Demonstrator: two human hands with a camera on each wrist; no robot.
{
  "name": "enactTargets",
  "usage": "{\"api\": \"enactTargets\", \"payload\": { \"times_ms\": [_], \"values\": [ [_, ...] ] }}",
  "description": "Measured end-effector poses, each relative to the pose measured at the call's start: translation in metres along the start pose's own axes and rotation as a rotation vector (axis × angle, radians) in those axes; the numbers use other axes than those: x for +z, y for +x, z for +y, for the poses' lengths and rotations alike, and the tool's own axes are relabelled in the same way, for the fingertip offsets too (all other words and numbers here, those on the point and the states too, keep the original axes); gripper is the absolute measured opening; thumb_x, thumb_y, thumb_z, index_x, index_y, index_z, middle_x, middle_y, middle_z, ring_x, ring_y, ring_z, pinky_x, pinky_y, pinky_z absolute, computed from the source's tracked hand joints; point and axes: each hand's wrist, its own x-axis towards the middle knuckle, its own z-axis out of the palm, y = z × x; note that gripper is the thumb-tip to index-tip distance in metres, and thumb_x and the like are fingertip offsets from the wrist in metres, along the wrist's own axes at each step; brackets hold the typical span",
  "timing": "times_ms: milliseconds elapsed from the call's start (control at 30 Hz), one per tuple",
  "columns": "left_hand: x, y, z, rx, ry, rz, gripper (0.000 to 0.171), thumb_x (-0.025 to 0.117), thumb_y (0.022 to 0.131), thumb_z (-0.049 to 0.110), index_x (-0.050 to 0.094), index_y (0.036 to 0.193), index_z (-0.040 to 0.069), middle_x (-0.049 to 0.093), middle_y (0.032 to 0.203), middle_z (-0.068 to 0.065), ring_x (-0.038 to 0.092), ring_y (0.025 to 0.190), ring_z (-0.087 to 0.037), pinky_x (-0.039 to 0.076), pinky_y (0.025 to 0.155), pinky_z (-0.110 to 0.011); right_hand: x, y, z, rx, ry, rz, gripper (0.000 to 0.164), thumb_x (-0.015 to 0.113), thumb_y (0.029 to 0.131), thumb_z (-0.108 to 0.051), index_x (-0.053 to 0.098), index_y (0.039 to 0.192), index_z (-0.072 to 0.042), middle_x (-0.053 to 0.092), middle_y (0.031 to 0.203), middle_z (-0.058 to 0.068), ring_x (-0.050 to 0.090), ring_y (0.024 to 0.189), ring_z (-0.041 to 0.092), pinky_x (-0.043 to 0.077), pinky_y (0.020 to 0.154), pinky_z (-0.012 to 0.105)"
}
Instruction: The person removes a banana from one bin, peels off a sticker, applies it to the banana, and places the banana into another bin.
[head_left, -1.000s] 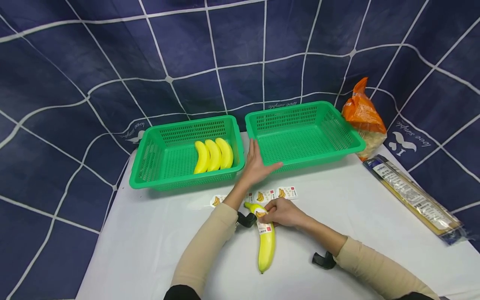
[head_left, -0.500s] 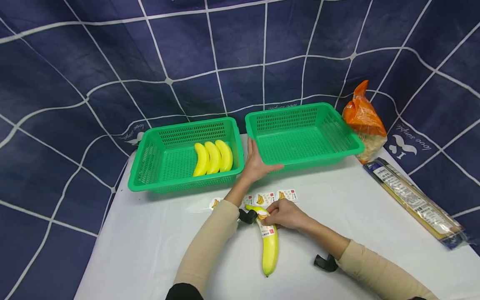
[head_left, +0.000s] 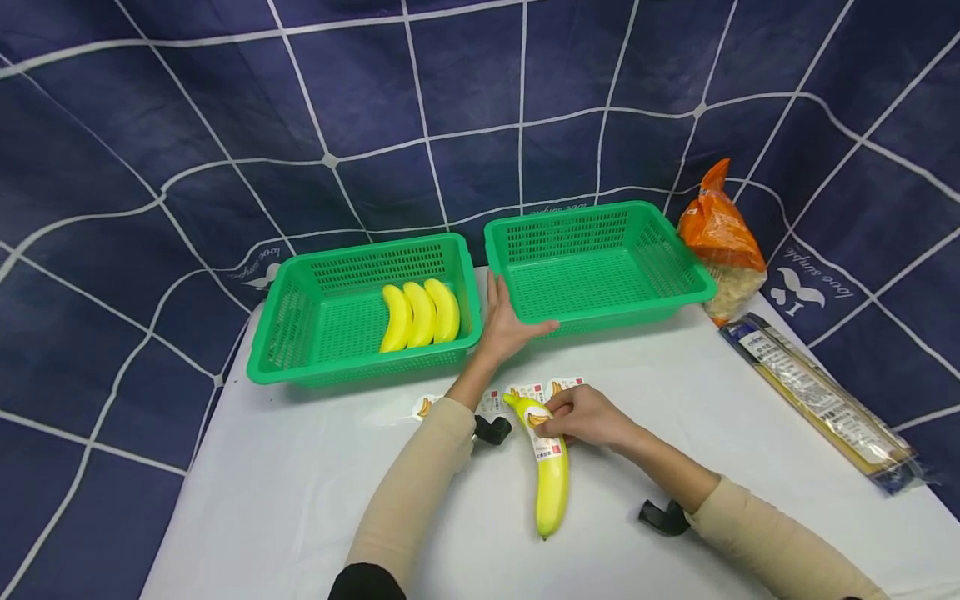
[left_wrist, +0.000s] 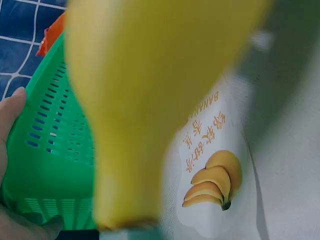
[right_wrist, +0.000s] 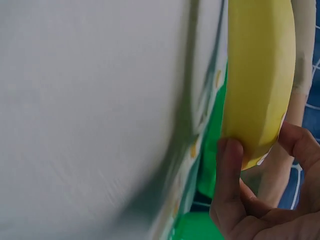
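Observation:
A yellow banana (head_left: 552,492) with a printed label (head_left: 547,447) stuck across it is pinched near its stem end by my right hand (head_left: 592,421). The right wrist view shows thumb and fingers on either side of this banana (right_wrist: 260,75). Large and blurred, the banana (left_wrist: 130,110) also fills the middle of the left wrist view. My left hand (head_left: 506,329) is spread at the near left corner of the right green basket (head_left: 637,310), fingers along its side and thumb toward its front. Whether it presses on the basket is unclear.
Three bananas (head_left: 422,315) lie in the left green basket (head_left: 360,367). A strip of banana labels (head_left: 525,390) lies on the white table, partly behind my left arm. An orange bag (head_left: 720,242) and a long flat package (head_left: 825,404) are at the right.
My right hand has shifted the banana somewhat to the right, away from my left wrist. The left hand keeps its spread pose by the basket corner.

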Motion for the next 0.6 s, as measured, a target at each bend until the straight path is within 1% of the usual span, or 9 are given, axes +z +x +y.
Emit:
{"api": "enactTargets", "payload": {
  "times_ms": [133, 300, 467, 533, 600],
  "values": [
    [-0.001, 0.002, -0.002, 0.003, -0.01, -0.004, 0.131, 0.084, 0.069, 0.05, -0.004, 0.157, 0.009, -0.019, 0.164, -0.002, 0.001, 0.153, -0.028, 0.026, 0.119, -0.051, -0.012, 0.001, -0.004, -0.002, 0.015, -0.016, 0.045, 0.081, 0.074, -0.019, 0.067, 0.107, 0.007, 0.071, 0.084, 0.008, 0.067, 0.07, 0.011, 0.06, 0.067, 0.032],
    [-0.001, 0.004, -0.003, -0.001, -0.03, -0.011, 0.132, 0.085, 0.069, 0.049, -0.006, 0.157, 0.01, -0.02, 0.164, -0.001, 0.001, 0.153, -0.029, 0.025, 0.119, -0.052, -0.033, -0.002, -0.014, -0.003, -0.025, -0.027, 0.048, 0.08, 0.076, -0.021, 0.066, 0.112, 0.007, 0.071, 0.086, 0.008, 0.066, 0.073, 0.012, 0.06, 0.071, 0.033],
    [0.001, 0.004, -0.003, -0.001, -0.026, -0.012, 0.133, 0.085, 0.069, 0.048, -0.007, 0.157, 0.01, -0.022, 0.163, -0.001, 0.0, 0.153, -0.031, 0.024, 0.12, -0.051, -0.069, -0.009, -0.034, -0.033, -0.103, -0.036, 0.049, 0.076, 0.08, -0.024, 0.065, 0.117, 0.006, 0.071, 0.09, 0.008, 0.066, 0.076, 0.013, 0.059, 0.075, 0.037],
    [0.002, 0.004, -0.003, 0.001, -0.022, -0.003, 0.133, 0.086, 0.068, 0.046, -0.006, 0.157, 0.009, -0.022, 0.163, -0.002, 0.0, 0.153, -0.031, 0.024, 0.12, -0.051, -0.087, -0.011, -0.044, -0.043, -0.132, -0.035, 0.051, 0.074, 0.081, -0.024, 0.063, 0.12, 0.007, 0.071, 0.096, 0.011, 0.066, 0.079, 0.014, 0.059, 0.077, 0.038],
    [0.002, 0.004, -0.003, 0.001, -0.028, 0.002, 0.133, 0.087, 0.068, 0.044, -0.005, 0.157, 0.008, -0.021, 0.163, -0.001, 0.001, 0.153, -0.032, 0.024, 0.12, -0.05, -0.106, -0.011, -0.054, -0.044, -0.157, -0.028, 0.054, 0.074, 0.083, -0.026, 0.06, 0.124, 0.007, 0.07, 0.105, 0.015, 0.067, 0.082, 0.015, 0.059, 0.078, 0.036]
  ]
}}
